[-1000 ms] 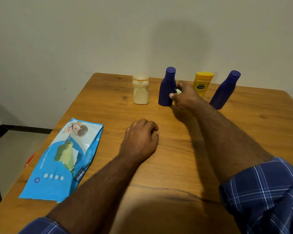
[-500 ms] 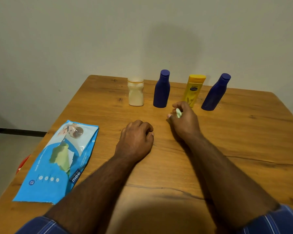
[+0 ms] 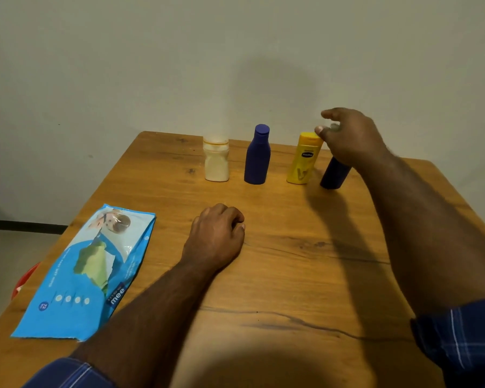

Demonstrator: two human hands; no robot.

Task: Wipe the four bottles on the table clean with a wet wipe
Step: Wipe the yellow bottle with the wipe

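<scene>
Pinched between the thumb and fingers of the right hand (image 3: 350, 141), a small pale wad of wet wipe (image 3: 333, 127) is held in a closed grip; the wad is blurred and only a sliver of it is seen. That hand is raised over the top of the dark blue plastic bottle at the right end of the row (image 3: 335, 173), whose cap and shoulder are hidden behind it, so whether the hand touches the bottle cannot be told. Only the lower body of that bottle is shown, standing on the wooden counter (image 3: 291, 261).

Just beside it to the left, a yellow plastic lotion bottle with a yellow cap (image 3: 304, 159) is seen upright. Further left stands a second dark blue plastic bottle with a narrow neck and blue cap (image 3: 257, 156), and at the left end of the row a squat cream-coloured translucent bottle (image 3: 216, 161). All four are lined up near the far edge of the counter, apart from one another.

A loose fist is made by the left hand (image 3: 217, 233), which rests knuckles-up on the counter nearer the viewer, well apart from the bottles; nothing is seen held in its grip. A flat blue plastic pack of wet wipes (image 3: 87, 275) lies near the counter's left edge. Blue checked sleeves (image 3: 459, 337) are pushed up both forearms.
</scene>
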